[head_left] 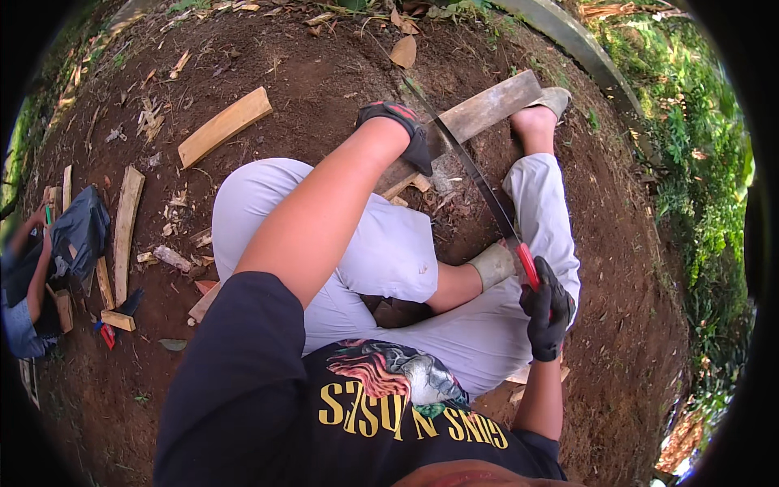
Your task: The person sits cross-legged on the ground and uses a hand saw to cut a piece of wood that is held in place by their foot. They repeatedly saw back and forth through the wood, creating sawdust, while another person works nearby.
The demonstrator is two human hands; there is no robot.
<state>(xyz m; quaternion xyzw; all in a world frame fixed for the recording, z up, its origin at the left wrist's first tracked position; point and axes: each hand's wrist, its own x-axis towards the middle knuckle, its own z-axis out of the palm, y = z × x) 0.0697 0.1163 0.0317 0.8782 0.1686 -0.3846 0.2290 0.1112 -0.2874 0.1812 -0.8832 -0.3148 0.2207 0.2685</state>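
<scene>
A long saw (487, 192) crosses a weathered plank (495, 103), stretching forward from the gloved right hand (548, 312), wrapped firmly around its red handle (529, 266), past the gloved left hand (396, 131), which rests at the plank, its finger closure unclear.

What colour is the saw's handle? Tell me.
Red; the saw handle, held in the right hand, shows best in the head view.

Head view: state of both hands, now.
Left hand: at the plank; open or closed cannot be told.
Right hand: closed, holding the saw by its red handle.
</scene>
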